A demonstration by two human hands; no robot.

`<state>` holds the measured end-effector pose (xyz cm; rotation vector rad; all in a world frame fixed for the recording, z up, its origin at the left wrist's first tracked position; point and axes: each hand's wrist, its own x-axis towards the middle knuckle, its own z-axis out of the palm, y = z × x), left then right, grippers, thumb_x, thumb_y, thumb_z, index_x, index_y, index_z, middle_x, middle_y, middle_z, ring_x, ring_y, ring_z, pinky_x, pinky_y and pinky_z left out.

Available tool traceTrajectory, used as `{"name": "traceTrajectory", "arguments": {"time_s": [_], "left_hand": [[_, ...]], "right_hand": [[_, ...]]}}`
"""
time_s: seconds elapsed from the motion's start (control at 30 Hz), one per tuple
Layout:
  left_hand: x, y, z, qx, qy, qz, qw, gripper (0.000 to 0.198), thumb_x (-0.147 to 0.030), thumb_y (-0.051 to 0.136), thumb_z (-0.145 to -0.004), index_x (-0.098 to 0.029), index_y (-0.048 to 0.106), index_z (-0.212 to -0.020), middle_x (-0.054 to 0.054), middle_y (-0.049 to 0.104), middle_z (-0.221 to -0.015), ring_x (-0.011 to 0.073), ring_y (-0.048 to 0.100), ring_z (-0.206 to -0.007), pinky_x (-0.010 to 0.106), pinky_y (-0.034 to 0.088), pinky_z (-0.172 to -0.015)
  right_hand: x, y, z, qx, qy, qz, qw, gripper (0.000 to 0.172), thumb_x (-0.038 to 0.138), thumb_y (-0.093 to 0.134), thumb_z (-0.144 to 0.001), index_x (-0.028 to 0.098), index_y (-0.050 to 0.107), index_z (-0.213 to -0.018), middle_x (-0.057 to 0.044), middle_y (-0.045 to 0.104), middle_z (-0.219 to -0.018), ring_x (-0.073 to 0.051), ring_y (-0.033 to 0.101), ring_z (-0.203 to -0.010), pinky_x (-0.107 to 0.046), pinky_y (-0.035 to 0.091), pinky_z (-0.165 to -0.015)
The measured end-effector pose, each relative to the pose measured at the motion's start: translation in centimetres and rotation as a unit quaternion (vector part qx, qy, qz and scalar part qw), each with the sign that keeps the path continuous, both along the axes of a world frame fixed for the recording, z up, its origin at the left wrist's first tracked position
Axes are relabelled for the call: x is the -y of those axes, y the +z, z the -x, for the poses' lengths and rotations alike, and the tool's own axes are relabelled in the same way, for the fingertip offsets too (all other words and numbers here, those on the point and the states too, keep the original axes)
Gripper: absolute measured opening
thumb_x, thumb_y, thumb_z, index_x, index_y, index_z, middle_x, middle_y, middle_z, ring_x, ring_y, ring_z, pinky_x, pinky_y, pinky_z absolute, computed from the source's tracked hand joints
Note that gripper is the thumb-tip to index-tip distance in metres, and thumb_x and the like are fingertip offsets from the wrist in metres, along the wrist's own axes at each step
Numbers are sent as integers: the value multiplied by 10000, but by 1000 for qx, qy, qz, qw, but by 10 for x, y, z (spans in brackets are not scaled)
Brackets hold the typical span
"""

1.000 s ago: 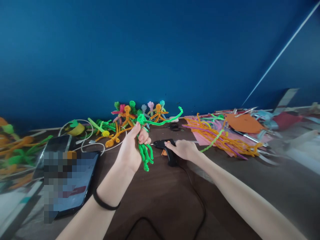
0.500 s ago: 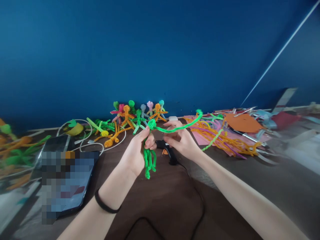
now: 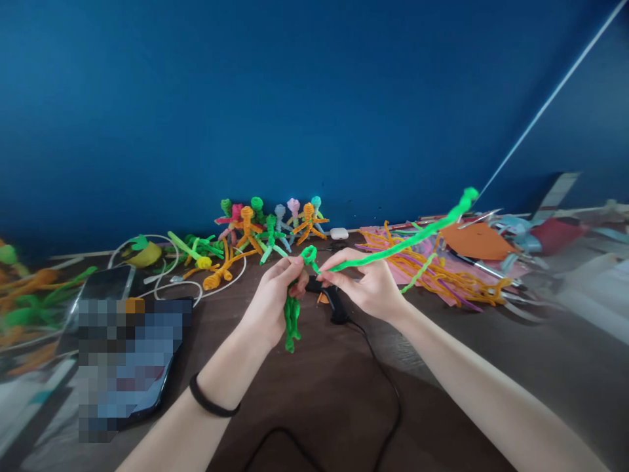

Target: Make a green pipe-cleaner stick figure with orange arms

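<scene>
My left hand [image 3: 275, 292] is closed around a green pipe-cleaner figure [image 3: 292, 321], whose legs hang below the fingers. A loop of green pipe cleaner sticks out above the thumb. From that loop a long green pipe cleaner [image 3: 403, 245] runs to the right, its bent end up against the wall. My right hand [image 3: 366, 285] pinches this strand between thumb and fingertips, close to the left hand. Behind and below the hands lies a black glue gun [image 3: 337, 307], partly hidden by them.
Finished pipe-cleaner figures [image 3: 270, 239] stand along the wall. A phone [image 3: 157, 367] and coiled white cable [image 3: 179, 285] lie left. On the right are loose orange pipe cleaners [image 3: 442, 282] and orange paper [image 3: 476, 241]. A white case [image 3: 339, 233] sits behind; a black cord [image 3: 388, 373] crosses the front.
My right hand has closed from loosely spread fingers into a pinch on the green strand near the figure's top. The strand's free end has swung up and to the right.
</scene>
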<state>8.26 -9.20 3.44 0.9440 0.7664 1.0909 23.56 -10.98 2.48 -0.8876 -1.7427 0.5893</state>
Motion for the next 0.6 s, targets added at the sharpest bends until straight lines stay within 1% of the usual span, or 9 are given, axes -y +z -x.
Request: {"name": "traceTrajectory", "arguments": {"time_s": [0.1, 0.27, 0.37, 0.47, 0.6], "left_hand": [[2, -2, -1, -23, 13, -23, 999, 181, -219, 574, -752, -150, 485, -610, -47, 391, -443, 47, 311, -418, 146, 266, -410], [5, -4, -5, -89, 20, -78, 993, 175, -236, 553, -756, -151, 489, -618, -36, 428, -452, 55, 320, -431, 167, 248, -419], [5, -5, -5, -110, 2, -89, 990, 180, -263, 551, -761, -152, 483, -637, -47, 427, -457, 48, 327, -430, 172, 237, -424], [5, -8, -5, -133, -21, -97, 986, 192, -297, 546, -769, -159, 473, -657, -55, 438, -460, 48, 351, -436, 176, 252, -440], [5, -9, -6, -157, -34, -106, 981, 210, -320, 543, -769, -164, 462, -655, -59, 437, -457, 54, 361, -445, 187, 261, -452]], "right_hand": [[1, 3, -1, 7, 5, 7, 1000, 71, 216, 547, -798, 177, 601, -774, -16, 624, -720, -136, 616, -635, -275, 504, -589], [3, 8, -2, 24, 2, 23, 999, 105, 238, 557, -792, 165, 603, -732, -5, 590, -668, -111, 574, -573, -241, 478, -531], [3, 9, -3, 17, 5, 31, 999, 120, 244, 562, -791, 157, 605, -722, -8, 576, -665, -105, 561, -573, -224, 472, -513], [1, 8, -5, 12, 1, 34, 999, 122, 254, 593, -771, 143, 605, -721, -7, 566, -641, -100, 544, -556, -218, 453, -503], [-1, 7, -8, 9, -9, 42, 999, 142, 275, 611, -759, 137, 602, -725, 4, 544, -605, -89, 511, -525, -215, 418, -489]]}}
